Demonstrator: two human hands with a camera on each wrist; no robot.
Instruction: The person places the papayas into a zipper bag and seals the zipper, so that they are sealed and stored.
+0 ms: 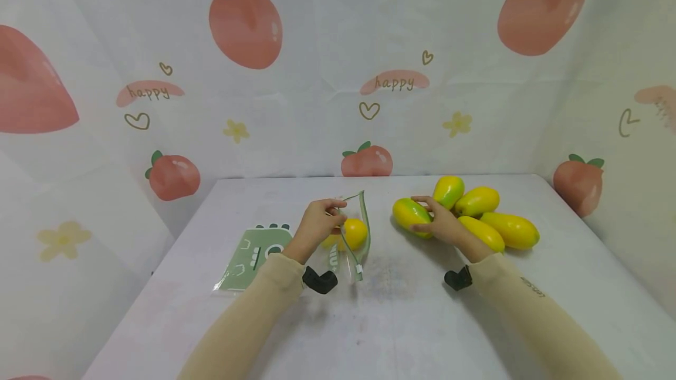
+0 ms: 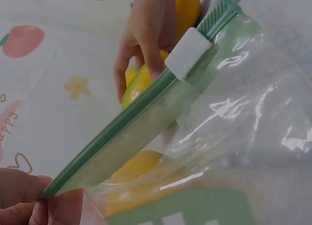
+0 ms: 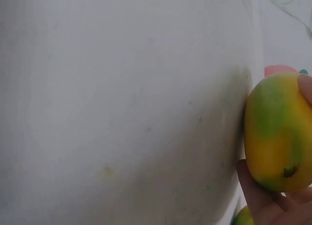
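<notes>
My left hand (image 1: 318, 226) pinches the green rim of a clear slider zip bag (image 1: 367, 221), whose mouth gapes toward the right. Inside the bag lies a yellow mango (image 1: 357, 233). The white slider (image 2: 189, 52) sits near the far end of the green zip strip in the left wrist view. My right hand (image 1: 445, 225) grips a green-and-yellow mango (image 1: 408, 213), thumb on one side and fingers on the other. In the right wrist view this mango (image 3: 275, 132) shows its dark stem end, and part of the hand is out of frame.
Several more mangoes (image 1: 511, 230) lie grouped behind and right of my right hand. A flat green printed bag (image 1: 240, 265) lies on the left of the white table (image 1: 401, 327), partly behind my left forearm. A fruit-print cloth (image 1: 317, 122) hangs at the back.
</notes>
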